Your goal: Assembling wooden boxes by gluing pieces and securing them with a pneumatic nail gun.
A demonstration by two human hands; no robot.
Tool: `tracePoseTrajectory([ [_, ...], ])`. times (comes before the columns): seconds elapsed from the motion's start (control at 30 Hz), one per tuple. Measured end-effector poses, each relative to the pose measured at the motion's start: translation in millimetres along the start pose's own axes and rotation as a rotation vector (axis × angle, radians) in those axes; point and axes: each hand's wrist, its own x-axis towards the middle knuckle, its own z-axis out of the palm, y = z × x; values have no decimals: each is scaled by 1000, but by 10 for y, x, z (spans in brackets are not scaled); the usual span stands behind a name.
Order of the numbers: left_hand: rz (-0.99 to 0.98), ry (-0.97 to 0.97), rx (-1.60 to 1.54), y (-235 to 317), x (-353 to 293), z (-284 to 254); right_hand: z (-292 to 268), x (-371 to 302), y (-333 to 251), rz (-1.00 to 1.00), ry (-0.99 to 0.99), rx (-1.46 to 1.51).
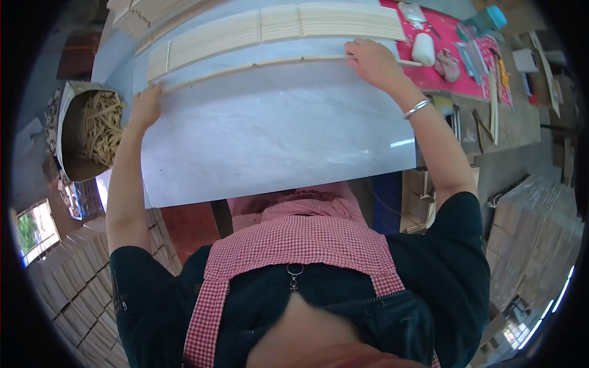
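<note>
A long thin wooden strip (276,63) lies across the far part of a pale marbled tabletop (276,129), spanning the space between my two hands. My left hand (146,105) is closed on its left end, at the table's left side. Near its right end, my right hand (371,61) grips it with bent fingers, and the tip sticks out beyond the hand. Small notches or marks show along the strip. Just behind it rests a row of similar pale wooden strips (279,27), packed side by side, with cross lines running over them.
On the right, a pink cloth (414,80) carries a white spool-like roll (423,49), a teal-lidded bottle (485,21) and several tools. Pliers (481,129) lie nearby. A box of wood offcuts (101,126) stands left. Stacked wooden pieces (80,288) and wrapped bundles (534,227) flank me.
</note>
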Motion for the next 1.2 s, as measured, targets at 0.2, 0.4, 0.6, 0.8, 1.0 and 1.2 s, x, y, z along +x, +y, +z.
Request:
tracePoseTrajectory([
  [0.2, 8, 66, -281, 129, -729, -414, -199, -414, -297, -72, 265, -114],
  [0.4, -92, -86, -783, 721, -1649, -445, -221, -791, -670, 191, 68, -144],
  [0.6, -9, 63, -560, 1002, -1904, -48, 238, -963, -296, 229, 42, -2],
  [0.8, 5, 81, -443, 957, -1971, -15, -182, -1455, 67, -45, -39, -11],
  [1.0, -23, 26, -420, 1221, -1879, -181, -137, -1703, -731, -108, 6, 168],
  [1.2, -184, 206, -683, 1378, -1722, 122, 149, -1607, -1376, -126, -86, 341],
])
